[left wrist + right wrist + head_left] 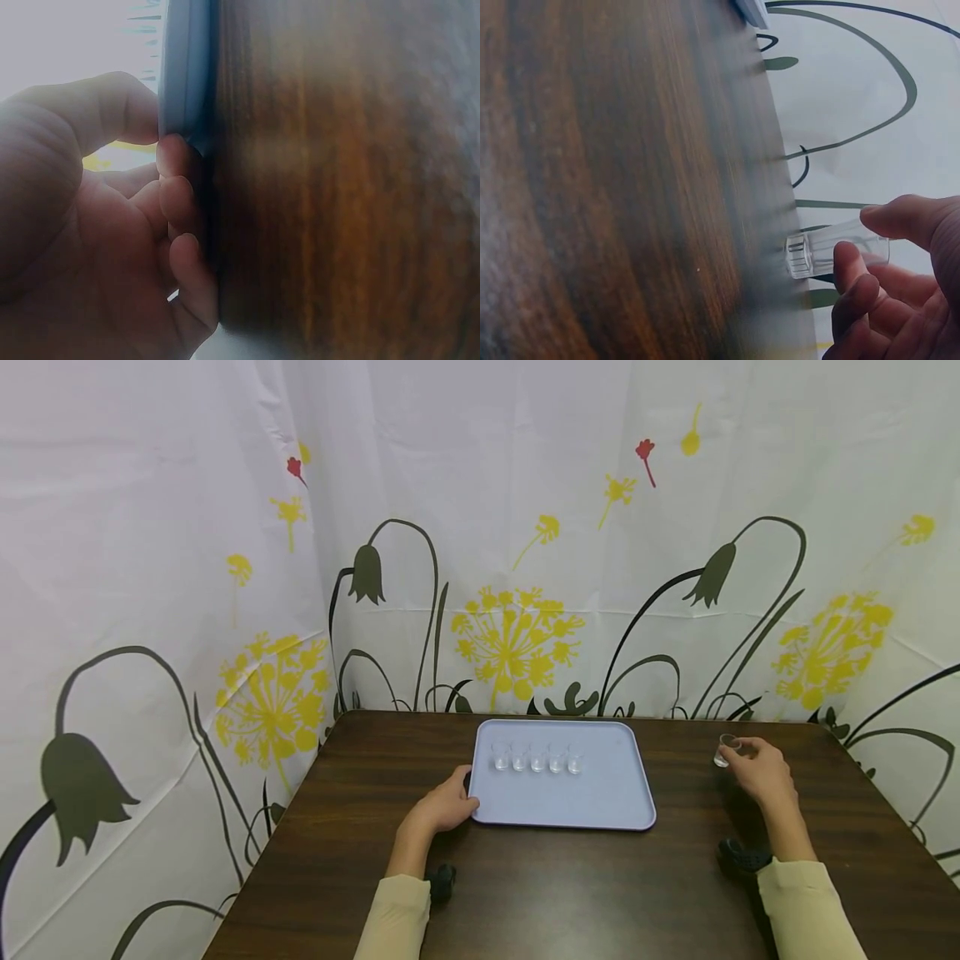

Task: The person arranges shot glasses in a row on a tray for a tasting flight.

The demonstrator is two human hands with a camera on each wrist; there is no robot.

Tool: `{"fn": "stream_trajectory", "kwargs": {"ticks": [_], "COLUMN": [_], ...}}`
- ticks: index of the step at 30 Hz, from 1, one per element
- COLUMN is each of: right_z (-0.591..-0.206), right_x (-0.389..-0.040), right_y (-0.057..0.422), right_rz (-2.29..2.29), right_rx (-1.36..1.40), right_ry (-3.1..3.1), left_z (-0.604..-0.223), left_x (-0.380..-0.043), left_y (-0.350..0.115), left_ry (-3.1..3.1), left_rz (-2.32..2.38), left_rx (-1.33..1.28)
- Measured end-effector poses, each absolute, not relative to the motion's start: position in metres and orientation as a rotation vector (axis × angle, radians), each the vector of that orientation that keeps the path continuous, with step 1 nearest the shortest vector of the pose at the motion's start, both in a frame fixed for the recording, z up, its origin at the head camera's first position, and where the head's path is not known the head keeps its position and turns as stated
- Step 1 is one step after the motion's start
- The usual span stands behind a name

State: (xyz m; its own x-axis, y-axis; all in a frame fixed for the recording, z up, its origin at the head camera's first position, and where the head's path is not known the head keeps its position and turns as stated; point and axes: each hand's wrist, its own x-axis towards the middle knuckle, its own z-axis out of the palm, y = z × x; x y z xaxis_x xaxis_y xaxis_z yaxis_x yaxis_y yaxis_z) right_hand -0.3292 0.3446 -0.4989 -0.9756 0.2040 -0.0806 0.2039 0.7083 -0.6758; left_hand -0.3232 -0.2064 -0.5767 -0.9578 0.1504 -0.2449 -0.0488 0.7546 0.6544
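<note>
A pale blue rectangular tray (pixel 600 797) lies on the dark wooden table, and several small clear shot glasses (pixel 537 762) stand on it in a row. My left hand (pixel 447 802) grips the tray's left edge. In the left wrist view the thumb is at the rim (pixel 174 82) and the fingertips (pixel 177 196) curl at its underside. To the right of the tray, my right hand (pixel 763 770) pinches another clear shot glass (pixel 724 752) between thumb and fingers. The right wrist view shows this glass (pixel 821 251) with its thick ribbed base toward the table, near the wall side.
The brown table (pixel 570 893) runs back to a white curtain (pixel 480 485) printed with yellow and grey-green flowers. Dark bands (pixel 442 883) sit at both wrists. Bare tabletop (pixel 682 768) lies between the tray and the right hand.
</note>
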Motion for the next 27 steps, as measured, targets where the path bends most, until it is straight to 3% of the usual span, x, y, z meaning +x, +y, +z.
{"fn": "stream_trajectory", "kwargs": {"ticks": [27], "right_z": [-0.493], "right_x": [-0.318], "right_y": [0.320], "right_rz": [1.076], "right_rx": [-0.253], "right_ry": [-2.884], "left_z": [-0.569], "left_x": [-0.319], "left_y": [-0.201], "left_ry": [2.705], "left_rz": [0.920], "left_rx": [0.052]}}
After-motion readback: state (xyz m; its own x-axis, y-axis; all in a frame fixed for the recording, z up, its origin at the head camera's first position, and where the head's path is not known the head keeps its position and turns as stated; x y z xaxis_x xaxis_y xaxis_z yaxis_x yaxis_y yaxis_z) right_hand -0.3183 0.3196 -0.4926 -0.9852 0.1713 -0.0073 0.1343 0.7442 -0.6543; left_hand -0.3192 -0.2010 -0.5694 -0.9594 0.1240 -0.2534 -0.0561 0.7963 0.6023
